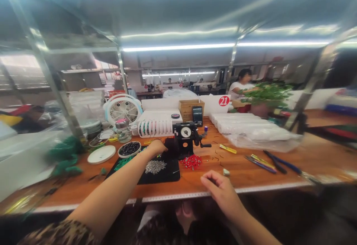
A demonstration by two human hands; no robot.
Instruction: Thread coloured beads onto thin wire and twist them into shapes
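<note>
My left hand (pixel 158 147) reaches over the black mat (pixel 171 176) to the left side of a black hand-crank machine with a round dial (pixel 186 132). Its fingers look drawn together, and what lies between them is hidden. Under that arm are a pile of small silvery pieces (pixel 155 166) and a green pile (pixel 124 162). A white dish of black beads (pixel 129 149) stands left of the arm. My right hand (pixel 219 185) hovers by the table's front edge, thumb and fingers pinched; anything in them is too small to make out. Red pieces (pixel 191 161) lie heaped before the machine.
Pliers (pixel 275 162), pen-like tools (pixel 260 164) and a yellow cutter (pixel 228 148) lie to the right. Behind them are white wrapped rolls (pixel 245 129). A fan (pixel 124 110), glass jar (pixel 123 131) and white lid (pixel 101 154) stand left. Another person (pixel 240 86) sits beyond the partition.
</note>
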